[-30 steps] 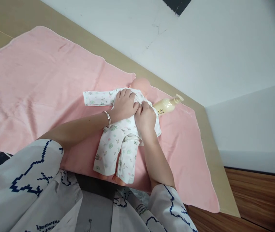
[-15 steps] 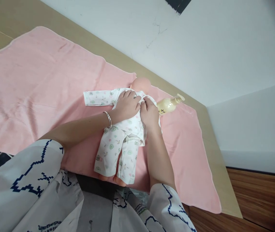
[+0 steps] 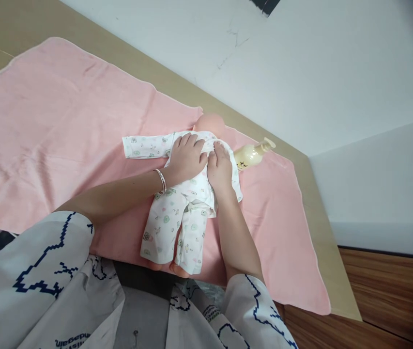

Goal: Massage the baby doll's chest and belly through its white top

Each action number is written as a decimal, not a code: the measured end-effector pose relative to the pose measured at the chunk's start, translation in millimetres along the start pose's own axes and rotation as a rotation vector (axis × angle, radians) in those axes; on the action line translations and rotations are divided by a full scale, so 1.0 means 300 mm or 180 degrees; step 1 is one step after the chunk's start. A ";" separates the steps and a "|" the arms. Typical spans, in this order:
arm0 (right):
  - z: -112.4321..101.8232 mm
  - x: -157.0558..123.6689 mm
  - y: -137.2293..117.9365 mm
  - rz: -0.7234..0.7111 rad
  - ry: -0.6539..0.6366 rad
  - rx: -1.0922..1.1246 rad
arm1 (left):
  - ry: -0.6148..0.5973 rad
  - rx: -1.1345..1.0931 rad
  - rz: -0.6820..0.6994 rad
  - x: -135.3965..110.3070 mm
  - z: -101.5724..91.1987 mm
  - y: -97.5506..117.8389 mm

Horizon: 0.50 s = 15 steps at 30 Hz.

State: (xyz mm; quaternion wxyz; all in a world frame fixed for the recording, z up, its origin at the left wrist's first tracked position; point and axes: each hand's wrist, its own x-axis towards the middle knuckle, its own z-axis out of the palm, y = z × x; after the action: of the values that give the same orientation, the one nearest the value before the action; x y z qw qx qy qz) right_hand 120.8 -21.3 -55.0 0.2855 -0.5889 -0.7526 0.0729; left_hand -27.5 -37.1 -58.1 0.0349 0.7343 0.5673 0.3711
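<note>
Clothed doll point(image 3: 196, 189), seen from above at chest level. Stretched out on a pink blanket point(image 3: 271, 203) over a bench point(image 3: 326, 247); face-up or face-down, impossible to judge from the visible part of the rounded head point(image 3: 209, 125). Long axis running away from the person: head toward the wall point(image 3: 337, 72), feet point(image 3: 180, 270) at the blanket's near edge, foot end slanting slightly leftward.

Left hand point(image 3: 186, 157): palm down, fingers spread flat on the printed shirt point(image 3: 202, 189), forearm oblique to the long axis, bangle point(image 3: 160, 182) at the wrist, over the doll's flank. Right hand point(image 3: 221, 167): fingers bent over the other half of the chest, forearm more nearly in line with the body; any pinch on the cloth, impossible to make out.

Key relation: upper torso directly beneath both hands, midline between the two thumbs, only a narrow gap from thumb to thumb. Nearer to the outstretched sleeve point(image 3: 144, 146), straight out leftward from the shoulder: left. Nearer to the downward-angled sleeve point(image 3: 238, 186) and to the pump bottle point(image 3: 250, 155), just beyond the knuckles: right. Trousers point(image 3: 164, 228) below the wrists, untouched, legs slightly parted.
</note>
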 end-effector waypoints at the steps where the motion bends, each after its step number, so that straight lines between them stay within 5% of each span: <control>1: 0.001 -0.002 -0.002 -0.0008 0.0008 0.0013 | 0.0006 0.0011 0.0002 0.000 0.000 -0.001; 8: -0.008 0.004 0.018 -0.0096 -0.0126 0.0016 | -0.0107 -0.0026 0.0152 -0.012 -0.017 0.005; 15: -0.050 -0.020 -0.026 -0.0267 -0.0331 -0.0021 | -0.0048 -0.0062 -0.0231 0.008 -0.001 -0.006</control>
State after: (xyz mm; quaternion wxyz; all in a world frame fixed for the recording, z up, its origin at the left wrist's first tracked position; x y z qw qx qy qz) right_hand 122.9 -32.4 -41.1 0.2470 -0.5531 -0.7907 0.0889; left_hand -28.9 -34.6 -57.4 0.0597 0.7156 0.5897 0.3695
